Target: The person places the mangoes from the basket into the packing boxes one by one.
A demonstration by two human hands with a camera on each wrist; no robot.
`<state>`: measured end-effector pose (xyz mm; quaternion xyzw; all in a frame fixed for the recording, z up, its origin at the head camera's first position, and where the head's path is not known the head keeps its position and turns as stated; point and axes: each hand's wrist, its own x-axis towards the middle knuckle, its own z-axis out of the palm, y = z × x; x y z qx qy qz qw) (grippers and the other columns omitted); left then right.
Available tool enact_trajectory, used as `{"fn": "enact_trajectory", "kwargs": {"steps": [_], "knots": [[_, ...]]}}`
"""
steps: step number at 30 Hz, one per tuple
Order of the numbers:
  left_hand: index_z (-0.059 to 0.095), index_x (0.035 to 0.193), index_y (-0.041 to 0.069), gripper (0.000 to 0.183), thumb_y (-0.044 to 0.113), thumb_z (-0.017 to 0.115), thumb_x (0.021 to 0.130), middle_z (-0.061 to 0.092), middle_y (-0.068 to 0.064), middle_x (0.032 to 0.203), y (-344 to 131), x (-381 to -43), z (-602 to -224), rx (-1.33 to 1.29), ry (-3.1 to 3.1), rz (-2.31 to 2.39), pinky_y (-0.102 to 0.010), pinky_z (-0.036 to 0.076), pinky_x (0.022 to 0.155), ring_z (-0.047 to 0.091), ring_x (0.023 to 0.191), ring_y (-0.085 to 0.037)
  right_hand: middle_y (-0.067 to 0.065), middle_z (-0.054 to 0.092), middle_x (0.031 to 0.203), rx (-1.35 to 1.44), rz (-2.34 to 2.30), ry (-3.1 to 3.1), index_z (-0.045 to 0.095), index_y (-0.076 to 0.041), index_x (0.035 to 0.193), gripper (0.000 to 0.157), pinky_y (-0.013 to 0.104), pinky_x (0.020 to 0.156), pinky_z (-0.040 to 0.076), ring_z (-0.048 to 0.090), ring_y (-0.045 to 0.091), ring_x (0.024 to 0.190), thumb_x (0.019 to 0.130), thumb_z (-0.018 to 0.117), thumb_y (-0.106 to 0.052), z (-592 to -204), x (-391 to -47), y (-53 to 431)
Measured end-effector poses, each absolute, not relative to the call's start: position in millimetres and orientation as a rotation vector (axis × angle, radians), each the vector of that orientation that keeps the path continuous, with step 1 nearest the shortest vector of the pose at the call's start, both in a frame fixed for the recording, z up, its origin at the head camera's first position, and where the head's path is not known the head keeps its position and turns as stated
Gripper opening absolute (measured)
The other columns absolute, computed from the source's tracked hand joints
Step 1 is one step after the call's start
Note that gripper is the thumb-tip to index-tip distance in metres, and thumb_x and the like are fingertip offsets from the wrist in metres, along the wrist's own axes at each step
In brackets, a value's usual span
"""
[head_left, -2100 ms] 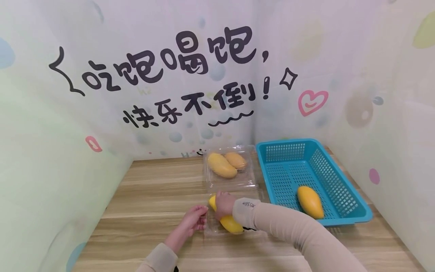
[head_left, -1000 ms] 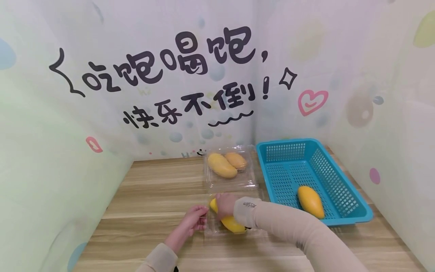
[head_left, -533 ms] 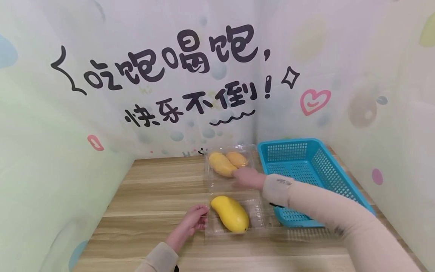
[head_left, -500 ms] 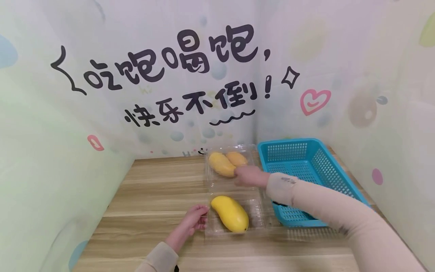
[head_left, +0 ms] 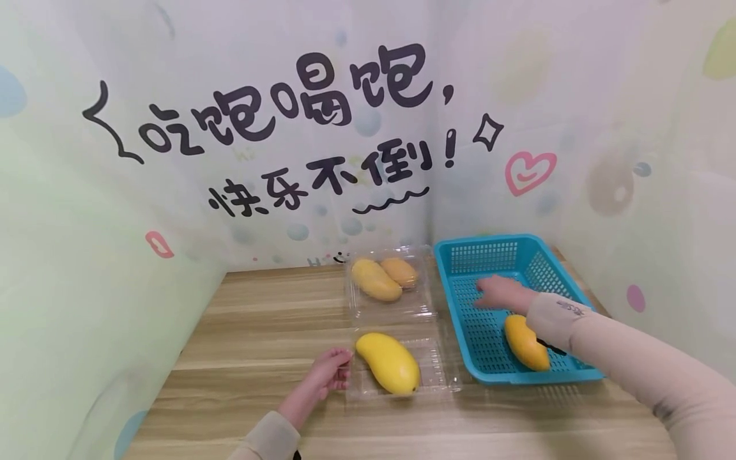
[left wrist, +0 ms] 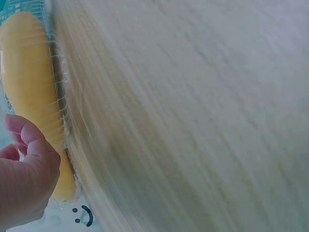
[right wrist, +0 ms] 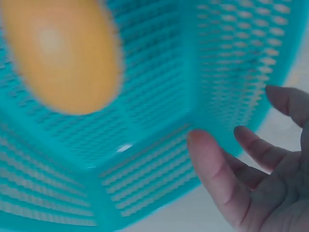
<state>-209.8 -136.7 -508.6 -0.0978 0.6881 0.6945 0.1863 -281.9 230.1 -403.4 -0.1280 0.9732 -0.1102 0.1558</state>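
Observation:
In the head view, my left hand (head_left: pixel 330 370) pinches the left edge of the front clear plastic box (head_left: pixel 434 364). A bright yellow mango (head_left: pixel 388 364) lies slantwise in that box. In the left wrist view the mango (left wrist: pixel 29 63) shows through the ribbed plastic wall, with the left thumb and forefinger close by it. My right hand (head_left: pixel 503 294) is over the blue plastic basket (head_left: pixel 474 358), fingers spread and holding nothing. An orange-yellow mango (head_left: pixel 524 342) lies in the basket near its front side, partly covered by the right sleeve; the right wrist view shows this mango (right wrist: pixel 63 53) blurred.
Behind the front box stands another clear plastic box (head_left: pixel 359 310) with two mangoes (head_left: pixel 376 280) in it. The wood-grain table (head_left: pixel 247 338) ends at a patterned back wall (head_left: pixel 259 236) with black lettering. The basket's raised rim stands near the right-hand wall.
My right hand let go of the mango in the front box, rose past the rear box and moved right over the basket. The left hand has stayed at the box edge.

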Motion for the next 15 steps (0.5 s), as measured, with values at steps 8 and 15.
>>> {"fn": "enact_trajectory", "kwargs": {"steps": [8, 15], "knots": [[0.049, 0.101, -0.001, 0.018, 0.014, 0.051, 0.092, 0.049, 0.001, 0.076, -137.6, -209.8, -508.0, -0.272, 1.931, 1.958, -0.018, 0.046, 0.048, 0.048, 0.057, -0.006, 0.035, 0.042, 0.127, -0.128, -0.181, 2.672, 0.039, 0.014, 0.129, 0.069, 0.056, 0.094, 0.038, 0.044, 0.045, 0.111, 0.080, 0.067, -0.026, -418.7, -274.4, 261.3], [0.049, 0.102, -0.001, 0.019, 0.015, 0.051, 0.092, 0.049, 0.001, 0.076, -137.7, -208.5, -507.1, -0.269, 1.939, 1.952, -0.018, 0.046, 0.049, 0.048, 0.057, -0.007, 0.020, 0.057, 0.099, -0.018, -0.146, 2.550, 0.057, 0.009, 0.108, 0.048, 0.048, 0.084, 0.045, 0.051, 0.032, 0.088, 0.080, 0.067, -0.029, -422.4, -271.5, 272.1]]}}
